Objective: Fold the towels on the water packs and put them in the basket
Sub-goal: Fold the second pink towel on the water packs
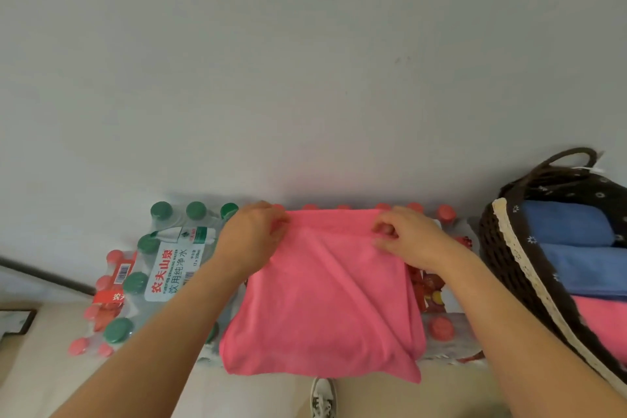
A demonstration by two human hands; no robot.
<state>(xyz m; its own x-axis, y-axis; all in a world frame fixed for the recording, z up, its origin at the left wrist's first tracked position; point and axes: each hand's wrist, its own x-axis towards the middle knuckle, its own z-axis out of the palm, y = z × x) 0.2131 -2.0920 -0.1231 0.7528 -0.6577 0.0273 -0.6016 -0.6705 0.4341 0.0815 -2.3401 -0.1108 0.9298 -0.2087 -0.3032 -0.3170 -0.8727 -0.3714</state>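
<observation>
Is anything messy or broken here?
Nothing is spilled or broken. The pink towel just lies creased on the water packs, its near corner hanging over the edge, while the left hand and right hand pinch its far edge.

One camera here, up on my head, tipped forward and down, wide lens. The plain pale wall [305, 44] straight ahead fills the whole upper half. Below it, close in, the shrink-wrapped packs of green- and red-capped water bottles [169, 265] run across the frame. The pink microfibre towel [322, 299] sits dead centre, near enough to show its creases. My forearms come in from the two bottom corners; left grip [252, 234] and right grip [410, 237] sit just below mid-frame. The dark woven basket with lace trim [502, 265] is cut by the right edge, my grey-white sneaker [323, 397] by the bottom.
</observation>
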